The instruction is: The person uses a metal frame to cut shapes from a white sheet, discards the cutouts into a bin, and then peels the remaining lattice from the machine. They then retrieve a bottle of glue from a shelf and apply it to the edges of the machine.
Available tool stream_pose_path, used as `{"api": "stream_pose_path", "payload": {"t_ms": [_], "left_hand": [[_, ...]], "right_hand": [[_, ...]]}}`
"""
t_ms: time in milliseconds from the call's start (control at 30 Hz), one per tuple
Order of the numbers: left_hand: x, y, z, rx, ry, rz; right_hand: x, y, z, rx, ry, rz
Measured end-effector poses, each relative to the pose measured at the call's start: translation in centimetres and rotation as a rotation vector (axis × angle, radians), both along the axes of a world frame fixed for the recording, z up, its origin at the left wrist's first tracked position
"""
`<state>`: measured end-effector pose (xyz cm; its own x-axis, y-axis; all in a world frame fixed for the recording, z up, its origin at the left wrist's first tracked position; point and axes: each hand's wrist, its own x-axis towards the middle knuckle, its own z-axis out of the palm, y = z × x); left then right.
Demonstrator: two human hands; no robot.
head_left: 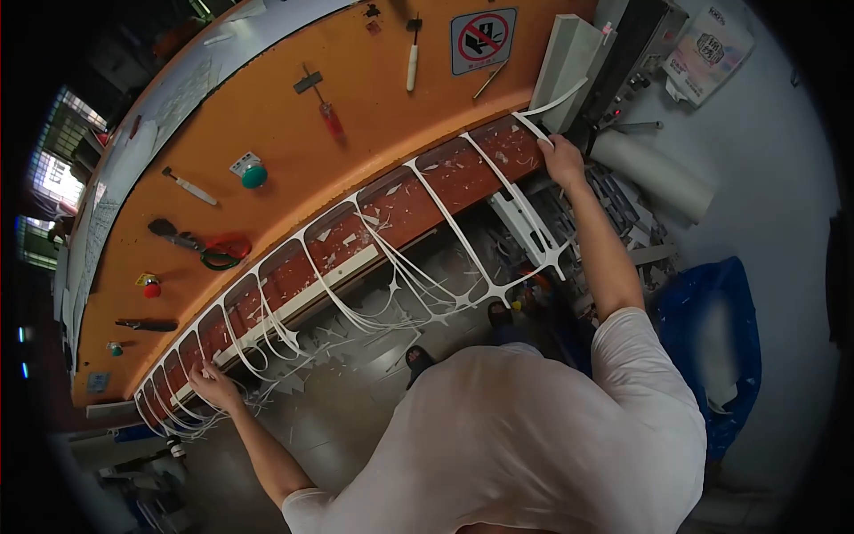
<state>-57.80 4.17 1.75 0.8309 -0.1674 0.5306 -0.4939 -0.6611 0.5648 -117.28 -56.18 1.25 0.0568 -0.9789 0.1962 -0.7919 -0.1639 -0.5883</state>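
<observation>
A long web of thin white strips (494, 290), like the leftover frame of a cut sheet, hangs over the red-brown ledge (402, 210) of an orange machine. Its upper edge runs along the ledge, and the looped lower part sags toward the floor. At the right end, my right hand (563, 163) is closed on a white strip. Toward the left end, my left hand (213, 388) has its fingers curled at the strips, apparently pinching them; the exact grip is partly hidden. Small white scraps lie on the ledge.
On the orange panel (374, 116) are a red-handled scraper (330, 118), a white-handled tool (412, 68), red-handled scissors (224, 251), a green button (254, 175) and a red button (152, 289). A blue bag (735, 307) and a white roll (658, 175) stand right. Scraps litter the floor.
</observation>
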Motion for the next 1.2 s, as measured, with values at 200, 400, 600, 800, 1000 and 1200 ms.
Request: {"api": "stream_pose_path", "payload": {"t_ms": [200, 400, 600, 800, 1000, 1200], "left_hand": [[-16.3, 1.0, -6.0, 0.082, -0.036, 0.041], [-34.8, 3.1, -13.4, 0.187, 0.437, 0.010], [-44.3, 6.2, -23.9, 0.207, 0.636, -0.168], [-49.7, 9.7, -23.1, 0.132, 1.094, -0.138], [-50.4, 22.4, -23.8, -0.010, 1.118, -0.014], [-55.7, 41.8, -28.2, 0.003, 1.061, 0.286]], "right_hand": [[-1.9, -3.1, 1.3, 0.177, -0.122, 0.303], [-2.1, -3.9, 1.1, 0.086, -0.049, 0.409], [-15.6, -5.1, 2.4, -0.116, 0.165, 0.272], [-16.1, 16.3, -4.0, 0.388, -0.469, 0.255], [-14.5, 29.2, -18.4, 0.725, -0.140, 0.356], [-8.4, 40.8, -27.2, 0.860, 0.724, 1.013]]}}
